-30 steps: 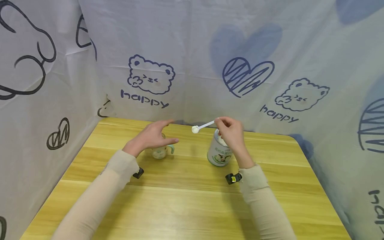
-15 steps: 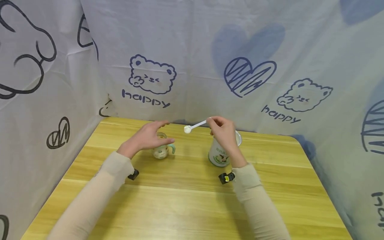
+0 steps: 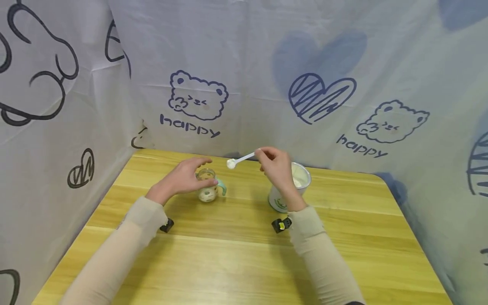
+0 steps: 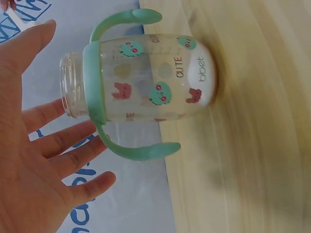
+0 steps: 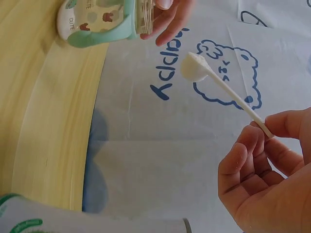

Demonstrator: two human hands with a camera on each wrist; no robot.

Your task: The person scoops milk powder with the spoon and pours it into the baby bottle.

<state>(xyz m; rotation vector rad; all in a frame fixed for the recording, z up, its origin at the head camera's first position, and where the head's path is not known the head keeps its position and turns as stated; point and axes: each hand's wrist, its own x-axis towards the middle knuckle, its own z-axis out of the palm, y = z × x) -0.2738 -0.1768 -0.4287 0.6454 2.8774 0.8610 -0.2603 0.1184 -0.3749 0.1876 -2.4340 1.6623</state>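
My right hand (image 3: 275,165) pinches the end of a white measuring scoop's handle (image 5: 238,100). Powder heaps slightly over the rim of the scoop's bowl (image 5: 194,67), which is held in the air between the two containers. At the left a clear baby bottle (image 4: 146,80) with mint-green handles and cartoon prints stands upright and uncapped. My left hand (image 3: 187,176) is beside its neck, fingers spread and thumb apart. Behind my right wrist stands an open white milk powder can (image 3: 301,176), pale powder showing inside; the wrist hides part of it.
The wooden table (image 3: 236,254) carries the bottle and the can near its back edge. A white printed cloth (image 3: 251,63) hangs right behind that edge and along both sides.
My right hand has carried the filled scoop leftward, away from over the can and toward the bottle. The can's opening has come into view. My left hand has shifted slightly left.
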